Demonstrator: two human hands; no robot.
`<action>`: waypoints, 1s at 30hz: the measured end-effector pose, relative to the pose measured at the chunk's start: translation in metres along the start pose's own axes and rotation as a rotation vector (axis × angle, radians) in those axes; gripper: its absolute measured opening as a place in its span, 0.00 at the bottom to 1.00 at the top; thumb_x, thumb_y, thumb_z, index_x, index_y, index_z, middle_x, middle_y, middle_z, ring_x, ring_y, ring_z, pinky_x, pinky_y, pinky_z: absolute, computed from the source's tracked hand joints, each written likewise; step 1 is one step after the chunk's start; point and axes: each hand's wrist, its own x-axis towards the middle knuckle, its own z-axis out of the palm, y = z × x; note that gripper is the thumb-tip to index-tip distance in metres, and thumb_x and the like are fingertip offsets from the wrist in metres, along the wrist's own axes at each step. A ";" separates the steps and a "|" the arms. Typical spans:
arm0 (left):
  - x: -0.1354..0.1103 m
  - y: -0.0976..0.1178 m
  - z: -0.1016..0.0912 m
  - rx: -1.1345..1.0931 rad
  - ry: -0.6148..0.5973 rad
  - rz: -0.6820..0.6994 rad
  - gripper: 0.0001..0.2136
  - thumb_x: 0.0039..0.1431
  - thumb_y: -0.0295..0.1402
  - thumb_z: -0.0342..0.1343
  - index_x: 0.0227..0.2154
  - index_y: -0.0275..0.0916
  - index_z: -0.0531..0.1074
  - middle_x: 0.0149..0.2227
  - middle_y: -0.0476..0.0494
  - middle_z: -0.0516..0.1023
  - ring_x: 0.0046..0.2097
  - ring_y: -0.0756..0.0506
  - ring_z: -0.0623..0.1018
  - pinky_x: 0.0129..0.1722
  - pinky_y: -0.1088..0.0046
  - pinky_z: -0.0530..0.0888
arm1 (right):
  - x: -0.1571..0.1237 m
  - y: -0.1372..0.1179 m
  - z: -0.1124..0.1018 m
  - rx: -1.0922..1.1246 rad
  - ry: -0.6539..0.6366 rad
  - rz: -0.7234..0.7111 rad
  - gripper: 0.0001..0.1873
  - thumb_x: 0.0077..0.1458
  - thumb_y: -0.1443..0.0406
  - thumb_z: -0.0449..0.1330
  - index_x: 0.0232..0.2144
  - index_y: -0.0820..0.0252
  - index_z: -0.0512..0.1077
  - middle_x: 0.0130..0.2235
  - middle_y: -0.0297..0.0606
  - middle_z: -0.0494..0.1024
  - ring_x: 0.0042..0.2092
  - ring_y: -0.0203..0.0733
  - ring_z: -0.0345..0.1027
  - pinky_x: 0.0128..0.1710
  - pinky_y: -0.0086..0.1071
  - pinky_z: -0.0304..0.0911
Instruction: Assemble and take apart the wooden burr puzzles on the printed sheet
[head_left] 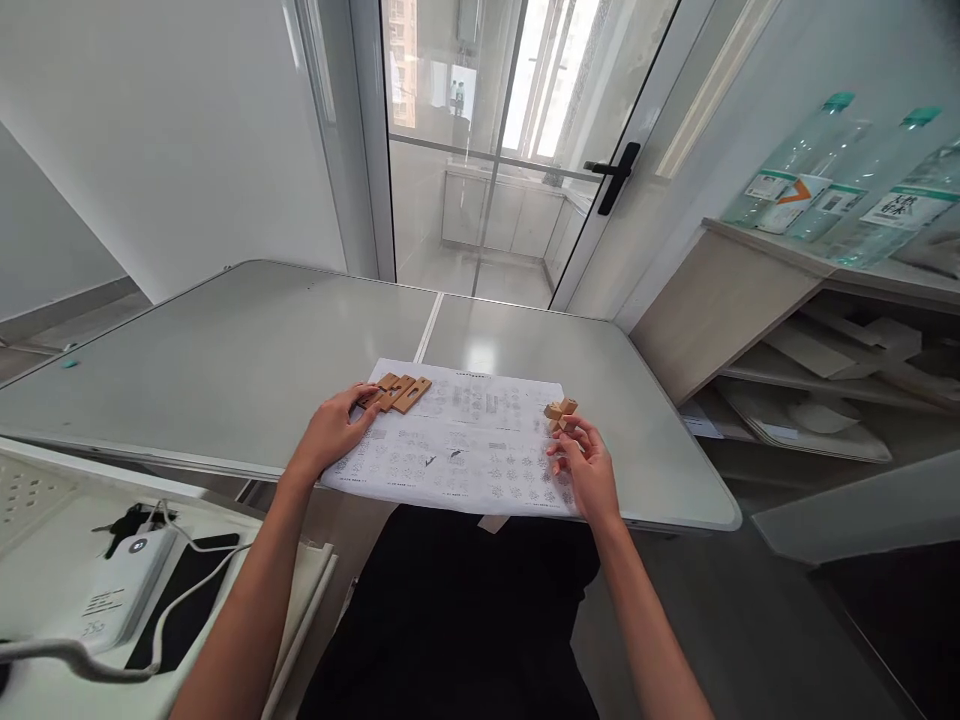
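Observation:
A large printed sheet (461, 430) with rows of small diagrams lies at the table's near edge. On its upper left, several flat wooden pieces with slots (411, 396) rest side by side, partly overlapping. My left hand (335, 432) lies at their left end, its fingertips over the leftmost piece and its thumb apart on the paper. At the sheet's right edge stands a small wooden interlocking burr puzzle (559, 412). My right hand (589, 465) is just below it, fingers loosely bent and apart, the index fingertip at the puzzle's lower side. Whether it touches is hard to tell.
The grey table (300, 330) has a seam down its middle. At the lower left a white cart (45, 500) bears a power bank (124, 590), a dark phone (187, 600), keys and a cable. Plastic bottles (795, 185) stand on a shelf at right. A glass door (487, 200) is ahead.

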 end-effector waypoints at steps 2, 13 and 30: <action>0.000 0.001 0.000 0.000 0.002 0.001 0.26 0.66 0.53 0.52 0.58 0.41 0.75 0.64 0.40 0.76 0.64 0.34 0.75 0.65 0.56 0.71 | 0.001 0.001 0.000 0.001 -0.006 -0.004 0.21 0.56 0.54 0.69 0.50 0.52 0.73 0.42 0.35 0.74 0.34 0.37 0.73 0.23 0.26 0.67; 0.000 0.001 0.001 -0.026 -0.001 0.007 0.26 0.65 0.54 0.52 0.56 0.42 0.76 0.63 0.40 0.77 0.65 0.35 0.75 0.65 0.56 0.70 | -0.001 -0.002 0.000 -0.015 -0.037 -0.003 0.18 0.57 0.54 0.68 0.47 0.53 0.74 0.40 0.35 0.75 0.34 0.37 0.71 0.23 0.25 0.65; 0.000 0.003 0.006 -0.039 0.006 0.003 0.25 0.66 0.52 0.52 0.56 0.42 0.76 0.63 0.41 0.77 0.63 0.35 0.76 0.62 0.56 0.72 | -0.001 -0.001 -0.005 -0.035 -0.058 -0.008 0.17 0.57 0.54 0.69 0.44 0.53 0.75 0.39 0.35 0.76 0.33 0.37 0.70 0.22 0.26 0.63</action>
